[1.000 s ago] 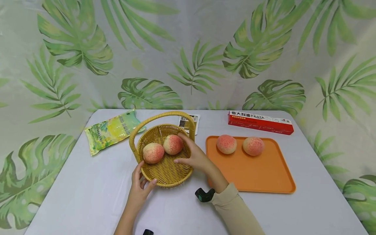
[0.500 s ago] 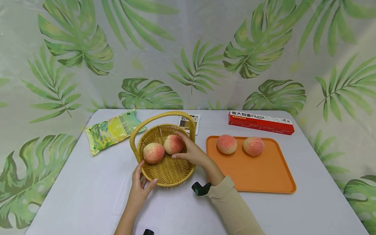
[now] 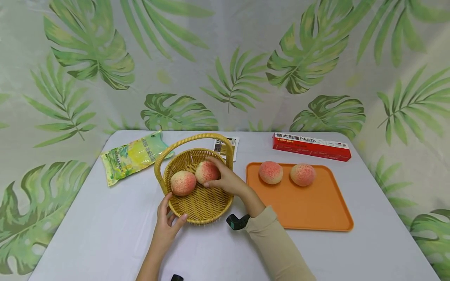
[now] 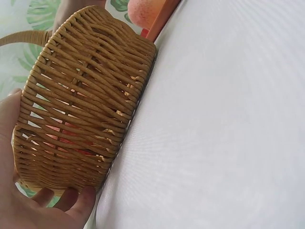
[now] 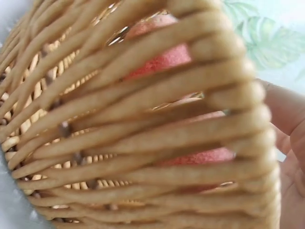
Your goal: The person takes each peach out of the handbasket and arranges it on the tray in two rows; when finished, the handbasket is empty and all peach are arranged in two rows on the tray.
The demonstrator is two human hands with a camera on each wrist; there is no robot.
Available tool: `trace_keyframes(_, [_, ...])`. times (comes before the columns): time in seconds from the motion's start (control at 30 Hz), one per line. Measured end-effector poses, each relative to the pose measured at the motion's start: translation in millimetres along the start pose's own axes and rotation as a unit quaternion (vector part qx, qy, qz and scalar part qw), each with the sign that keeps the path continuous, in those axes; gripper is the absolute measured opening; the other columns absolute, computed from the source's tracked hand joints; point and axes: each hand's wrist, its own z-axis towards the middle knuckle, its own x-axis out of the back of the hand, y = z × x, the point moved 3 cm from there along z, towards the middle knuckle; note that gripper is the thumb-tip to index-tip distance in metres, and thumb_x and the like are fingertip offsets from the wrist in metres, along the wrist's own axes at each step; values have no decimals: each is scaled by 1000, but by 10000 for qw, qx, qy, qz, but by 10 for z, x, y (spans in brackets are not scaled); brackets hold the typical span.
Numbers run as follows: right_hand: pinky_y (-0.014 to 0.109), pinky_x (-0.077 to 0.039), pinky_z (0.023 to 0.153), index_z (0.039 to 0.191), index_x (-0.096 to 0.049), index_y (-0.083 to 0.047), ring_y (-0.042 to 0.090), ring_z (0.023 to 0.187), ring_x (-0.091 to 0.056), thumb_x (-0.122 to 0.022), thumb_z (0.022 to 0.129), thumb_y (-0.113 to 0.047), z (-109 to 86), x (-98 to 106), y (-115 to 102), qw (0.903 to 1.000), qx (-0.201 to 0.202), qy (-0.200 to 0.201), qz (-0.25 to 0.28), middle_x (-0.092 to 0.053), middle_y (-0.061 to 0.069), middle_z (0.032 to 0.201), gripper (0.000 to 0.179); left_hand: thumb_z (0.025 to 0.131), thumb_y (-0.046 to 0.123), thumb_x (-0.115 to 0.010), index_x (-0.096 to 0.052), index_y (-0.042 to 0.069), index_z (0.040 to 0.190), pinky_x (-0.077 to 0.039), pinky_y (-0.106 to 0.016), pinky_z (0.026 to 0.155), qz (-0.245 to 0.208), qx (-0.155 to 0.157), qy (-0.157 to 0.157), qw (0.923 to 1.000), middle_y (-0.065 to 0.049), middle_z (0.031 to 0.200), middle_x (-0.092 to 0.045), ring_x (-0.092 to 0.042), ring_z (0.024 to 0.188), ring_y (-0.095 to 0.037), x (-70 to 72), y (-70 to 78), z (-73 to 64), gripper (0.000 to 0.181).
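A yellow-brown wicker basket (image 3: 207, 205) with a tall arched handle stands on the white table. Two peaches lie inside it, one peach (image 3: 183, 183) at the left and another peach (image 3: 205, 171) beside it at the right. My left hand (image 3: 166, 224) holds the basket's near left side, thumb at the rim and fingers against the weave, as the left wrist view also shows on the basket (image 4: 86, 95). Reaching over the right rim, my right hand (image 3: 228, 179) grips the right peach between thumb and fingers. In the right wrist view the basket wall (image 5: 143, 105) hides most of the grip.
To the right, an orange tray (image 3: 299, 208) carries two more peaches, a left peach (image 3: 271, 172) and a right peach (image 3: 303, 174). Behind it lies a red pasta box (image 3: 311, 147). A yellow-green bag (image 3: 135, 157) lies at the left, and a small packet (image 3: 236, 150) sits behind the basket.
My right hand has moved slightly left and closed its thumb and fingers round the right peach in the basket. The left hand and basket have stayed in place.
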Motion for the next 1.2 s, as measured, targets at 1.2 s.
trace_keyframes(1.2, [40, -35, 93, 133, -40, -14, 25, 116, -37, -71, 76, -5, 185, -115, 77, 9988, -488, -100, -19, -28, 9, 136, 66, 84, 2, -62, -12, 11, 143, -31, -10, 92, -158, -42, -47, 9999, -15, 144, -4, -20, 126, -35, 5, -7, 8, 78])
